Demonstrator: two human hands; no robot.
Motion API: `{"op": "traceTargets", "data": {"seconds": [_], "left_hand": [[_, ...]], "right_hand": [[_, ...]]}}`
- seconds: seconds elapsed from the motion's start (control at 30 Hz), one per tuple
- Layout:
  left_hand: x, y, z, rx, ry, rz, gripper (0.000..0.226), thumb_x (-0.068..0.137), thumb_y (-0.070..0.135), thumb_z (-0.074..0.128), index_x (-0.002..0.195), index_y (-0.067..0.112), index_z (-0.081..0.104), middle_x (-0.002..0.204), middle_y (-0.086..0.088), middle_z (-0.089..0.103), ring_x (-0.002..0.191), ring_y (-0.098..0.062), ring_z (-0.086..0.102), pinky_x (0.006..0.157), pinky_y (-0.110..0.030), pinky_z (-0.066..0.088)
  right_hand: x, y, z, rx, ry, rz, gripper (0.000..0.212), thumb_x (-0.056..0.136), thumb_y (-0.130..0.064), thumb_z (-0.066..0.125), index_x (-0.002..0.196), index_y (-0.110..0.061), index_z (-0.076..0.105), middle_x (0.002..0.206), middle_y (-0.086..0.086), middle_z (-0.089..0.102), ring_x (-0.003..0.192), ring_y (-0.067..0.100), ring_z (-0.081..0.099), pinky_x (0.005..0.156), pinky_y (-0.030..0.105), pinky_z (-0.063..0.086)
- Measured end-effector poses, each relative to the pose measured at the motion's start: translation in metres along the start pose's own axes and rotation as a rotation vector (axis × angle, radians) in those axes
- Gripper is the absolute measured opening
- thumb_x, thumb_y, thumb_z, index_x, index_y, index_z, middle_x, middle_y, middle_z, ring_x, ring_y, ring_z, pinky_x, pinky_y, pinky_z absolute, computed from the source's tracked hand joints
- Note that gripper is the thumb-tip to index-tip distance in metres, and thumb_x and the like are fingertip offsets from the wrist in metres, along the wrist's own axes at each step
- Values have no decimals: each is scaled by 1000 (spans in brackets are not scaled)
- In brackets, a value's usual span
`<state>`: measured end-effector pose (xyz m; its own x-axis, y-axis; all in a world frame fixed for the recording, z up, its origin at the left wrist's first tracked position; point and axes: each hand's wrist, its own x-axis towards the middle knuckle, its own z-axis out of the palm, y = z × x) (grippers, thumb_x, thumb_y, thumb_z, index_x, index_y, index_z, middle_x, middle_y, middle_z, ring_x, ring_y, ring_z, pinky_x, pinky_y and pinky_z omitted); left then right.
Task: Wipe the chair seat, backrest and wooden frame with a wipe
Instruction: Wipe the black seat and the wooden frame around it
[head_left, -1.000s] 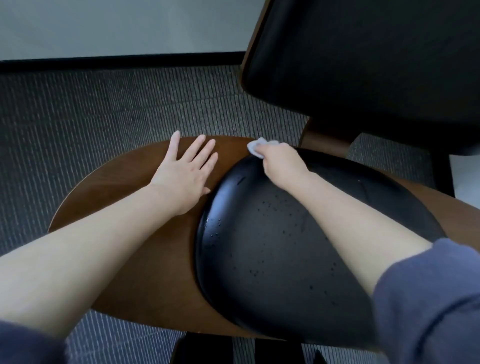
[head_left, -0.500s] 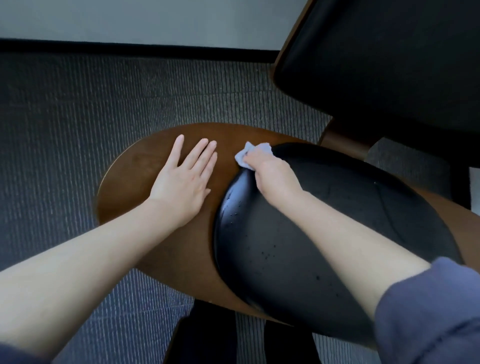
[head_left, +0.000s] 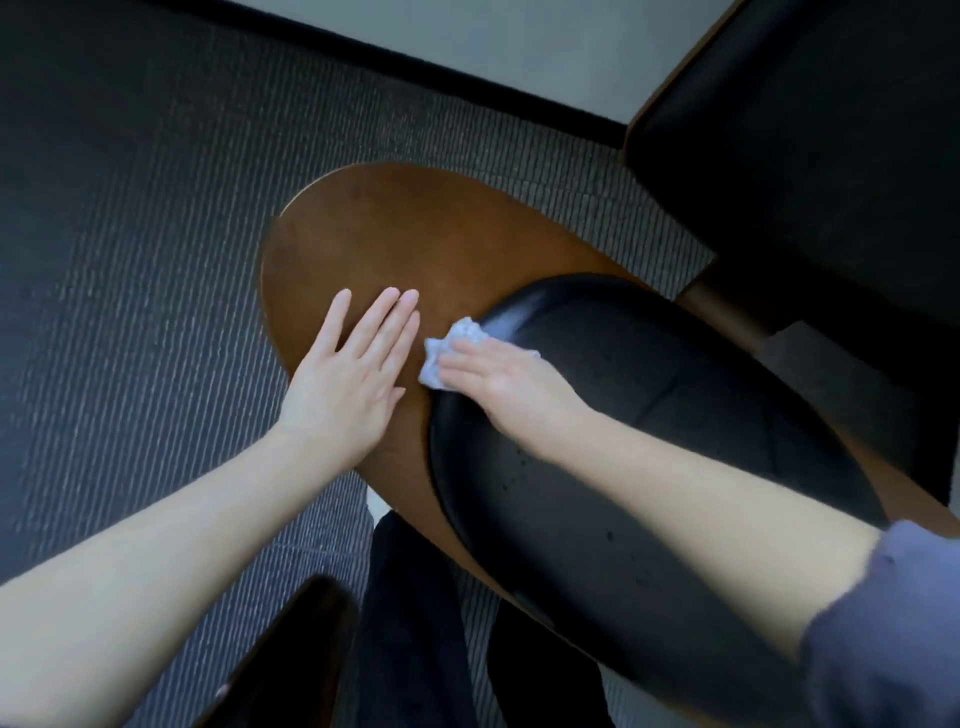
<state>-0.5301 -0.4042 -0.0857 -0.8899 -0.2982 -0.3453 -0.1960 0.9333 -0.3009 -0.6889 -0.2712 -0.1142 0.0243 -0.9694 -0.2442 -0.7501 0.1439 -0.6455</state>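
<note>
**Soft wipe at the seat's edge**

My right hand (head_left: 498, 382) presses the crumpled wipe (head_left: 451, 349) flat-fingered where the black seat (head_left: 649, 415) meets the wooden frame (head_left: 415, 239). My left hand (head_left: 345, 384) lies spread on the wood. The wipe looks limp and light; I'd keep it bunched under my fingertips. The backrest (head_left: 810, 135) is cut off, and the chair's legs are hidden.

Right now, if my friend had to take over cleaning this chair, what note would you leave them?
Left hand: flat and open on the wooden frame, holding nothing.
Right hand: pressing the crumpled white wipe at the left edge of the black seat cushion, where it meets the wood.
Done: can't tell how much is clean; small specks show on the cushion.
Left: finish the seat, then the backrest and wooden frame.
</note>
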Motion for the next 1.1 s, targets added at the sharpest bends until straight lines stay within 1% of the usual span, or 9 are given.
{"op": "traceTargets", "data": {"seconds": [0.1,0.3,0.37,0.47,0.53,0.6,0.67,0.8,1.1], "left_hand": [[-22,4,3,27,6,-74,75,99,46,23,153,1,-2,161,-17,-11,150,-29,-6,118,-54,-4],[-45,13,11,59,11,-92,76,99,47,20,152,-1,-5,160,-19,-13,150,-30,-8,119,-53,-4],[-51,15,14,53,26,-94,75,100,47,17,152,-1,-7,160,-18,-15,149,-30,-10,118,-53,-6],[-56,18,18,46,49,-122,74,100,47,18,153,0,-5,161,-18,-13,150,-30,-7,118,-54,-6],[-61,20,19,39,55,-143,74,100,47,21,153,1,-2,161,-18,-11,150,-31,-6,118,-55,-5],[-67,25,21,4,56,-176,75,100,47,24,154,1,1,161,-17,-9,150,-30,-5,118,-56,-4],[-74,33,24,-6,51,-203,75,99,48,24,153,1,0,161,-17,-10,150,-30,-7,117,-58,-2],[-84,52,31,-21,50,-276,74,100,47,21,153,1,-4,161,-16,-13,150,-29,-10,115,-61,-4],[-90,81,38,-114,97,-435,72,100,42,31,153,1,4,163,-13,-6,150,-23,-5,113,-63,-3]], "right_hand": [[20,19,-10,-133,82,102,43,90,-10,30,115,-4,64,119,13,60,114,23,50,100,33,40],[-39,-32,32,-241,-115,-466,27,93,-3,44,101,0,69,105,12,67,107,31,61,93,44,47],[-26,-32,16,-190,-190,-404,26,94,-2,43,99,4,68,103,17,67,103,34,62,90,45,48],[1,-17,-9,-128,23,-106,32,95,5,37,116,14,60,121,33,58,119,47,51,100,41,40],[9,-7,-10,-302,92,-64,41,98,-2,35,133,-4,54,140,9,51,136,32,38,113,30,27],[5,-13,6,-299,53,-131,39,99,-4,34,127,-13,59,125,-13,50,124,21,45,108,27,28],[-5,-21,26,-254,97,-172,29,101,-1,37,111,-6,63,108,-3,56,106,19,52,98,32,40],[-23,-19,43,-278,173,-281,24,98,0,49,116,2,65,113,12,65,113,28,56,101,37,41],[-103,-6,91,-296,-72,-691,35,103,-3,35,109,0,69,115,10,68,121,26,52,112,41,30]]}}
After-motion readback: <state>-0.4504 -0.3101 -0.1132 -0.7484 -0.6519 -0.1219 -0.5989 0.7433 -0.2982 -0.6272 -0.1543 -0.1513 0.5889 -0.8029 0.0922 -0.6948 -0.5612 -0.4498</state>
